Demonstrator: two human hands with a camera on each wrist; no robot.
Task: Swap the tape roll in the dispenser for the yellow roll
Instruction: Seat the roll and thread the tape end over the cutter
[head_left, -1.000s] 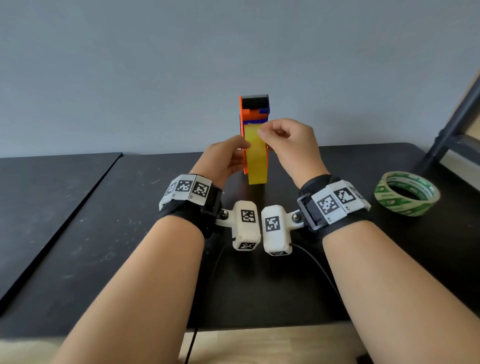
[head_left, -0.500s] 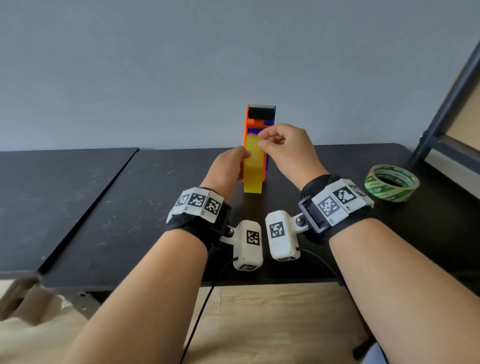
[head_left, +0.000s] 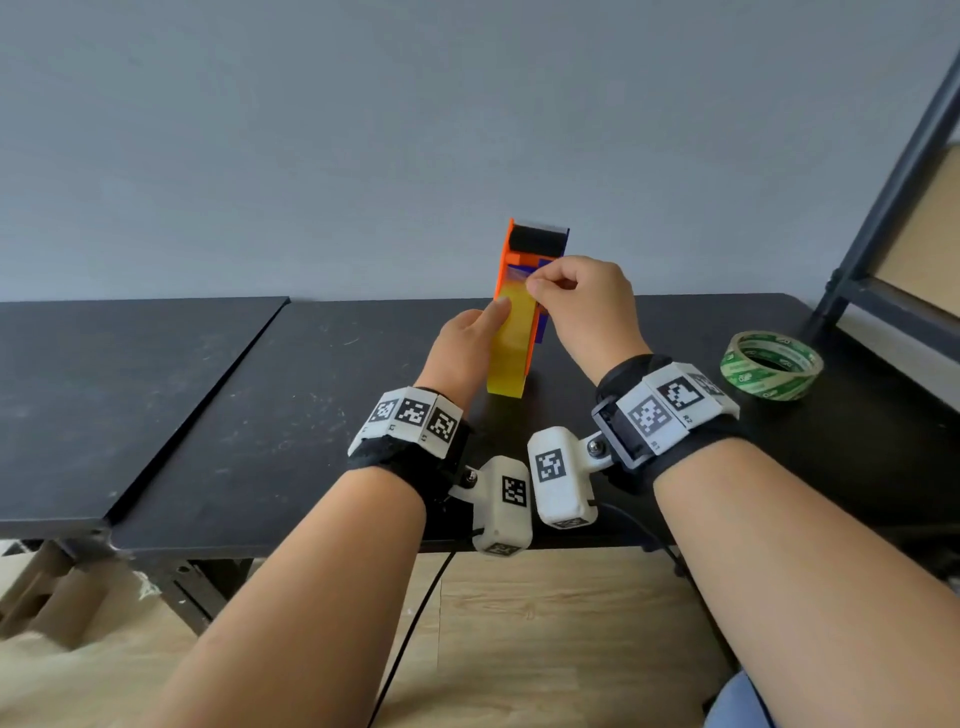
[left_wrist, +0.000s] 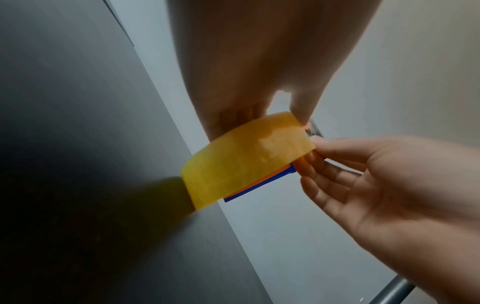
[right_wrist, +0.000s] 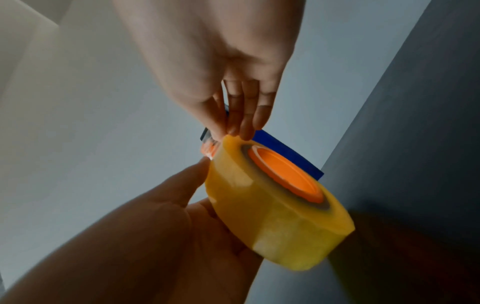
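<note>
since a second ago both hands are sitting farther back on the surface (head_left: 260, 415); right hand (head_left: 582, 306) pinching the yellow roll (head_left: 511, 348)'s top edge, left hand (head_left: 465, 338) cupping it in the orange dispenser (head_left: 535, 249); green roll (head_left: 771, 364) lying near the right edge.

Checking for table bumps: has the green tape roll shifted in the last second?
No. The green tape roll keeps the same offset from the foot of the shelf leg on the table; only the head view changed.
</note>
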